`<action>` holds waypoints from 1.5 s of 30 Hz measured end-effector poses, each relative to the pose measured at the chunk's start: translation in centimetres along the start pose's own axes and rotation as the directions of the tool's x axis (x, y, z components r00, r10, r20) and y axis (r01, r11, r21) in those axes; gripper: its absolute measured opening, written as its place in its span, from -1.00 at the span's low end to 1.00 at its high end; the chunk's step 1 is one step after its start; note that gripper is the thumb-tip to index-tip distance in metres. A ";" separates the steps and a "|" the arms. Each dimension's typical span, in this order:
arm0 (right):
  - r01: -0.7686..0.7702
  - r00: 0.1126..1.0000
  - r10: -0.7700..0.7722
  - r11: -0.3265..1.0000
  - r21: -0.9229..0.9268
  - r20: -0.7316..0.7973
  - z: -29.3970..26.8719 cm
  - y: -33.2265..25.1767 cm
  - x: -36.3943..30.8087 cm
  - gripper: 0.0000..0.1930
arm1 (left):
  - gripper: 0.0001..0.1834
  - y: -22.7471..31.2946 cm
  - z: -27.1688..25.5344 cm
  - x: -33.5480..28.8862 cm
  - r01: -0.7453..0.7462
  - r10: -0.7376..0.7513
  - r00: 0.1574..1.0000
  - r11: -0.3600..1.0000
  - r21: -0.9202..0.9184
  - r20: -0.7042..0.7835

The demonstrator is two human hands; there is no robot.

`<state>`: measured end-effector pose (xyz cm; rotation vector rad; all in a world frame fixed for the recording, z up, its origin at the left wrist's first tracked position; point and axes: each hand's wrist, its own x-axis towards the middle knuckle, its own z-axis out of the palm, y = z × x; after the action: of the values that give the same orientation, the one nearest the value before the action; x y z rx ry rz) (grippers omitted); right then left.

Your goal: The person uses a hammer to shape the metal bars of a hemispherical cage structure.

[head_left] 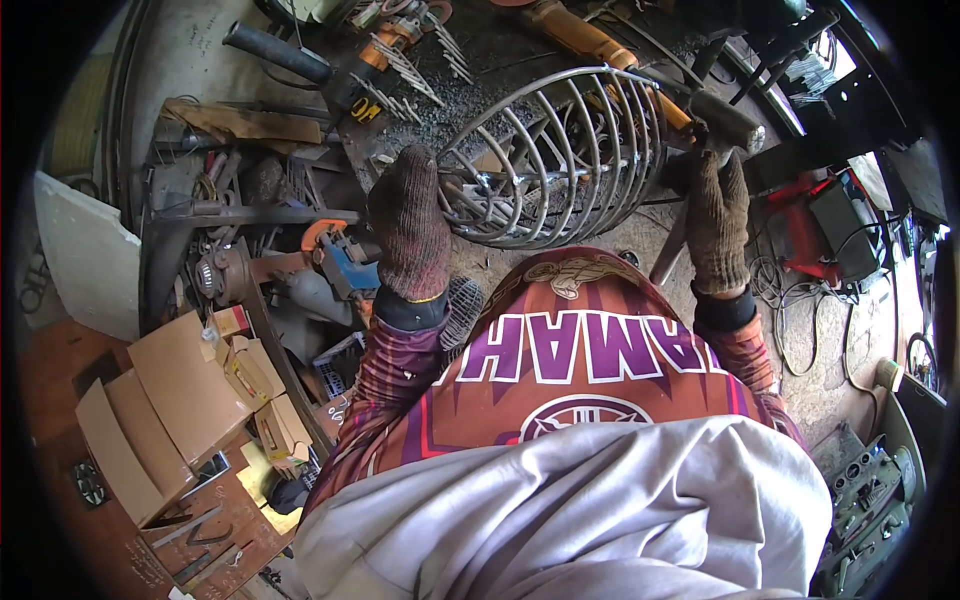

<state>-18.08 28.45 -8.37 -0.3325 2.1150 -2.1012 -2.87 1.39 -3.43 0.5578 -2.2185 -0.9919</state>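
A basket-shaped cage of bent, welded metal bars [575, 155] lies on its side at the edge of the cluttered workbench. My left hand [408, 225], in a dark knit work glove, is closed on the cage's left end; its fingertips are hidden. To the right of the cage, my right hand [720, 225], in a brown knit glove, is closed around the handle of a hammer [735, 125]. The hammer's thick head sits just beyond the fingers, and its handle slants down past the glove toward me.
Orange angle grinders [390, 45] and several metal rods lie on the bench beyond. A blue-and-orange power tool [345, 262] sits left of my left arm, above open cardboard boxes [190, 390]. At right are a red-and-grey machine [815, 230] and looping cables [790, 315].
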 end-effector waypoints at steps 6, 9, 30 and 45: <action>-0.132 0.991 0.132 0.991 0.017 0.013 0.0 -0.7 0.5 -0.53 | -0.84 -2.5 0.2 -0.7 -0.287 0.281 0.958 0.916 0.279 0.062; -0.177 0.984 0.163 0.936 0.304 0.073 0.3 0.1 1.0 -0.53 | -0.61 -2.5 0.3 -0.8 -0.400 0.374 0.916 0.856 0.326 0.142; 0.290 0.878 -0.353 0.930 0.228 0.324 2.5 -9.0 -4.3 -0.65 | -0.64 3.3 0.3 -0.8 -0.245 0.251 0.952 0.968 0.056 -0.175; 0.175 0.957 -0.187 0.982 0.072 0.220 2.1 -6.7 -3.3 -0.61 | -0.82 1.1 0.4 -1.7 -0.073 0.058 0.973 0.996 -0.057 -0.223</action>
<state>-13.99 27.29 -1.88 -0.7474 1.9609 -2.0919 -2.08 3.33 -3.42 0.5345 -1.9880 -0.9177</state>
